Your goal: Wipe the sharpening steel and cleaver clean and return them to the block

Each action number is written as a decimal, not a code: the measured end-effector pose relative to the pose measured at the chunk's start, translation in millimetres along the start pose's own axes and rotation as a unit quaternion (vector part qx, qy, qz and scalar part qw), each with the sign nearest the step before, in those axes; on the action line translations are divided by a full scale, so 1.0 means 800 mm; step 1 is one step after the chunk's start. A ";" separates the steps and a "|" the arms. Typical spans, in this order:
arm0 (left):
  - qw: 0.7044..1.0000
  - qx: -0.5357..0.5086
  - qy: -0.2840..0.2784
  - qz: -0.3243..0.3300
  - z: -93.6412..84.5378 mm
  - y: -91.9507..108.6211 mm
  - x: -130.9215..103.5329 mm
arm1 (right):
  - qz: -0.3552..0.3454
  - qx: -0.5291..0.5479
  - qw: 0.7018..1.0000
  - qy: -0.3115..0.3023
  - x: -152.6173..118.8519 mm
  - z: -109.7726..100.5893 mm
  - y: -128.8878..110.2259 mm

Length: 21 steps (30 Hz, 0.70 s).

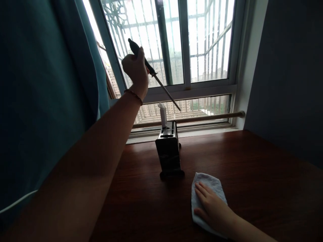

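Note:
My left hand [136, 69] is raised in front of the window, its fingers wrapped round the dark handle of a sharpening steel [166, 91]. The thin metal rod slants down to the right, its tip above a dark knife block [168, 154]. A white paper or cloth piece [163, 116] sticks up out of the block's slotted top. On the wooden table [141, 195], my right hand [210, 205] lies flat with fingers spread on a pale blue cloth [214, 185], to the right of the block.
A barred window [209, 43] and its sill [212, 131] run behind the table. A horizontal rail [214, 117] crosses the lower window. Blue-green curtain [45, 84] hangs at the left, with a white cable [20, 200] below. A wall [287, 84] stands at the right.

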<state>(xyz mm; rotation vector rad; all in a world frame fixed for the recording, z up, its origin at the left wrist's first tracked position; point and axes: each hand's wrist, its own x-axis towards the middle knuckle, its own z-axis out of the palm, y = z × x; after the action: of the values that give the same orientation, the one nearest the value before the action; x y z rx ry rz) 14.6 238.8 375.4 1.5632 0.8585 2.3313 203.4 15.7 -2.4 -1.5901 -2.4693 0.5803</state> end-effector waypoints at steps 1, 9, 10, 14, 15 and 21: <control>1.000 -0.022 0.007 -0.007 -0.006 0.001 -0.010 | 0.002 0.003 1.000 -0.018 -0.002 -0.003 -0.003; 0.972 -0.214 -0.019 -0.091 -0.088 -0.001 -0.209 | -0.022 0.095 0.995 -0.028 -0.011 0.019 -0.020; 0.967 -0.222 -0.027 -0.122 -0.098 -0.002 -0.237 | -0.015 0.155 0.988 0.023 -0.009 0.024 -0.018; 0.935 -0.254 -0.085 -0.234 -0.120 -0.013 -0.335 | 0.106 0.609 0.778 0.111 0.006 0.020 -0.004; 0.924 -0.261 -0.104 -0.260 -0.122 -0.018 -0.357 | 0.135 0.720 0.676 0.084 0.010 0.014 0.001; 0.860 -0.246 -0.177 -0.412 -0.130 -0.049 -0.446 | 0.073 0.887 0.438 0.127 0.023 -0.025 0.037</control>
<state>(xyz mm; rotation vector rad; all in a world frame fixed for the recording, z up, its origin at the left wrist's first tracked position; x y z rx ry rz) 65.0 66.1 47.6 1.0452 0.5936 1.4274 226.9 48.1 2.5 -0.5837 -0.3264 1.7507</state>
